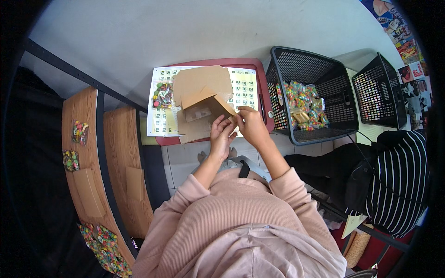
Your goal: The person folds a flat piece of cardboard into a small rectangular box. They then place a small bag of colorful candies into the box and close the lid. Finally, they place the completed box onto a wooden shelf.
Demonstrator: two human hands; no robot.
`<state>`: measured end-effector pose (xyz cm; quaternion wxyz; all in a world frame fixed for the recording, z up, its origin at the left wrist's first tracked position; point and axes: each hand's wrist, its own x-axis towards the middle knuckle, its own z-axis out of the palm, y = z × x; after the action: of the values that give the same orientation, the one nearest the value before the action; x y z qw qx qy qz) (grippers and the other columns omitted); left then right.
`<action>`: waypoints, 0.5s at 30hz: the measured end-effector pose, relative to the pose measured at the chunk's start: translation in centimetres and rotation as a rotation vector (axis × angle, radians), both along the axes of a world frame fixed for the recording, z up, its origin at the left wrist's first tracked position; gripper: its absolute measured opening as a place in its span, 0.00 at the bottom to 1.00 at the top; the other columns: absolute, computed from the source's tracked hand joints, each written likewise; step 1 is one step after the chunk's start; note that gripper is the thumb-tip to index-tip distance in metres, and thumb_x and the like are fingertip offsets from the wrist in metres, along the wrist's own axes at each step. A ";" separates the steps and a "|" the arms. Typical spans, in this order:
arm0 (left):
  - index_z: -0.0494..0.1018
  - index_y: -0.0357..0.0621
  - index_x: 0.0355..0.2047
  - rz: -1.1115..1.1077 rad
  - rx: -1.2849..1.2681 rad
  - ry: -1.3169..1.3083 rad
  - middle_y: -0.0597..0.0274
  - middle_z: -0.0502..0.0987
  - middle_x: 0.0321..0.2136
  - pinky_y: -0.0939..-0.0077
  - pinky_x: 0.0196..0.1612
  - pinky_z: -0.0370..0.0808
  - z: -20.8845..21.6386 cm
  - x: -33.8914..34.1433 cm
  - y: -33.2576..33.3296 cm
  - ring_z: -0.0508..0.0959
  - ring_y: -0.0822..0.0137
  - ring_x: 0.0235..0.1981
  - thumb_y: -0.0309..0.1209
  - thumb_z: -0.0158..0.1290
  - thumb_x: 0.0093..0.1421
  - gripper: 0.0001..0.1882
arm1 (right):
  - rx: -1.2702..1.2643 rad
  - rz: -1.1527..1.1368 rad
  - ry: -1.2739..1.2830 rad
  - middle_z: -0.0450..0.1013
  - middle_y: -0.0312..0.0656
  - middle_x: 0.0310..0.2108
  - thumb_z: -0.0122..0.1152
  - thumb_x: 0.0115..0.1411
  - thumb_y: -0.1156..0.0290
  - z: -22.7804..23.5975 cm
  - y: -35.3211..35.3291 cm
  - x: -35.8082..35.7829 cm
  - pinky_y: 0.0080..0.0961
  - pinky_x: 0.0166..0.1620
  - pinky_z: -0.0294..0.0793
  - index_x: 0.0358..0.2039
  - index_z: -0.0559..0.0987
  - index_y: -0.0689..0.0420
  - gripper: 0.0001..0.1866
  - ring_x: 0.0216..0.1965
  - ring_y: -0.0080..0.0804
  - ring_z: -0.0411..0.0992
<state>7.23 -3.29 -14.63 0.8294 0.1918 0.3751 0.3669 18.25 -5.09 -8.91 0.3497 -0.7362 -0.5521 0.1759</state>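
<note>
My left hand [221, 134] and my right hand [251, 125] meet at the near right corner of a brown cardboard box [199, 111], which is partly folded with a flap up. The fingers of my left hand curl at its near edge, while my right hand pinches the corner beside it. Behind the box lies a flat piece of cardboard [204, 78]. Underneath is a white sheet of printed labels [243, 88] on a red table [213, 62]. A clear bag of colourful sweets [162, 95] rests left of the cardboard.
At right, a black mesh crate [311, 58] holds several sweet bags [301, 97]; another black crate [378, 92] stands beyond. Wooden shelves [118, 134] on the left carry cardboard pieces and sweet bags [104, 250]. A striped garment [401, 180] is at lower right.
</note>
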 end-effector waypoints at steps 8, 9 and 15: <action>0.54 0.44 0.50 0.034 0.038 -0.026 0.62 0.68 0.38 0.79 0.35 0.70 -0.5 0.1 0.1 0.70 0.72 0.36 0.20 0.49 0.53 0.25 | -0.153 0.268 -0.155 0.70 0.55 0.30 0.53 0.44 0.77 0.7 1.6 1.9 0.35 0.34 0.70 0.18 0.73 0.70 0.07 0.28 0.51 0.70; 0.54 0.44 0.50 0.032 0.039 -0.023 0.62 0.68 0.38 0.79 0.35 0.70 -0.5 0.1 0.0 0.70 0.72 0.36 0.20 0.49 0.53 0.25 | -0.209 0.288 -0.140 0.70 0.55 0.28 0.54 0.44 0.77 0.9 1.7 2.0 0.35 0.34 0.70 0.18 0.73 0.70 0.07 0.27 0.50 0.70; 0.54 0.43 0.50 0.036 0.026 -0.010 0.62 0.67 0.39 0.80 0.34 0.70 -0.1 0.0 0.0 0.70 0.72 0.36 0.20 0.48 0.54 0.24 | -0.280 0.266 -0.040 0.71 0.55 0.25 0.55 0.42 0.77 1.9 2.0 1.6 0.33 0.34 0.70 0.17 0.74 0.70 0.07 0.27 0.50 0.71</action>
<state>7.21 -3.29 -14.68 0.8220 0.1939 0.3694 0.3876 19.80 -3.07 -6.98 0.2063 -0.7016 -0.6215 0.2809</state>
